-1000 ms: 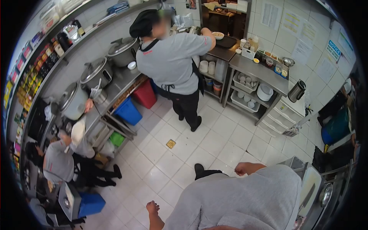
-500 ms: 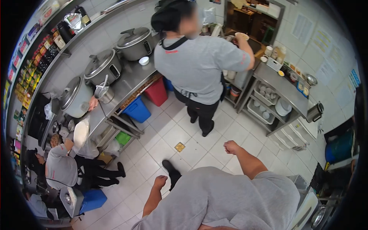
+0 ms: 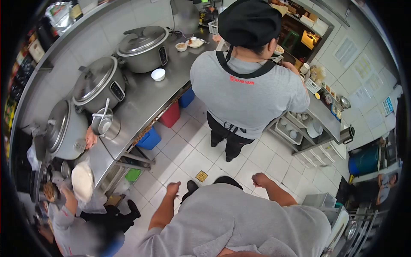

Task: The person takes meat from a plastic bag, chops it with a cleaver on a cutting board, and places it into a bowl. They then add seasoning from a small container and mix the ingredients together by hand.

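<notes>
My left hand [image 3: 173, 189] hangs over the tiled floor, fingers curled in, with nothing visible in it. On the other side my right hand [image 3: 260, 180] is also curled, apart from any object. Between the two, a little farther off, lies a yellow floor drain [image 3: 201, 176]. Ahead of me stands a co-worker [image 3: 257, 98] in a grey shirt and black cap, back turned, facing the serving window.
Along the left steel counter [image 3: 145, 107] stand rice cookers [image 3: 143, 49], a white bowl [image 3: 158, 75] and a metal pot [image 3: 110, 127]. Beneath are a blue bin [image 3: 150, 139] and a red bin [image 3: 170, 115]. Another co-worker [image 3: 70, 231] is at lower left; a steel shelf unit [image 3: 321, 120] stands right.
I have come closer to the co-worker and the left counter, which appear larger. My left hand has risen slightly in view; my right hand is slightly lower. Both stay curled.
</notes>
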A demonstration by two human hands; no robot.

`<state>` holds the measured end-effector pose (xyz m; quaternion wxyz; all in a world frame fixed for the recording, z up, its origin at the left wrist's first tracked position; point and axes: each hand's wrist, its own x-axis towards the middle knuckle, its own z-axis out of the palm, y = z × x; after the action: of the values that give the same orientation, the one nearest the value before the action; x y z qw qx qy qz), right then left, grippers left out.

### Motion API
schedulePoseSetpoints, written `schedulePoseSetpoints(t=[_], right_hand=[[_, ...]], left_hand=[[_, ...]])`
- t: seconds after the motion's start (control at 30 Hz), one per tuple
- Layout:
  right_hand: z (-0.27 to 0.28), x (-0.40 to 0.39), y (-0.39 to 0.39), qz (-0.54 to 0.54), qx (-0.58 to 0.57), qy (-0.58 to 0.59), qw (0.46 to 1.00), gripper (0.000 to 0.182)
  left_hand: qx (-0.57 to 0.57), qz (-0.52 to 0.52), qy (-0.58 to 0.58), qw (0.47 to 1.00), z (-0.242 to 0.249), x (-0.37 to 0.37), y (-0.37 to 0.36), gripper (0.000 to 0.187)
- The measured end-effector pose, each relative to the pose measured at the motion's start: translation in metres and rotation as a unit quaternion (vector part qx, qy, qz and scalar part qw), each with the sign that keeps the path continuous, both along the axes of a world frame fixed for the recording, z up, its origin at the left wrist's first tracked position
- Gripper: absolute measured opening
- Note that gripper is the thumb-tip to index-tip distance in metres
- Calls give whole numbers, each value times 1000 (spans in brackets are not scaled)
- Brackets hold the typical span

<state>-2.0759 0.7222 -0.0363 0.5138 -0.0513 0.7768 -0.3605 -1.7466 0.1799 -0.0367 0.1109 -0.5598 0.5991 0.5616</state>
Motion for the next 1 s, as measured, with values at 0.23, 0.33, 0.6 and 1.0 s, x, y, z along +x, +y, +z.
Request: schedulePoseSetpoints(t=[0.23, 0.33, 0.6, 1.0], right_hand=[[53, 22, -117, -238, 17, -132, 962, 27], [-57, 9, -75, 363, -12, 299, 883, 18], [-73, -80, -121, 375, 37, 229, 897, 19], [-98, -164, -155, 219, 121, 224, 942, 27]], left_hand=[[139, 4, 82, 987, 67, -162, -171, 56], [125, 2, 141, 982, 94, -248, -213, 50], [69, -68, 270, 958, 241, -474, -304, 36], [73, -162, 418, 891, 363, -851, -400, 38]])
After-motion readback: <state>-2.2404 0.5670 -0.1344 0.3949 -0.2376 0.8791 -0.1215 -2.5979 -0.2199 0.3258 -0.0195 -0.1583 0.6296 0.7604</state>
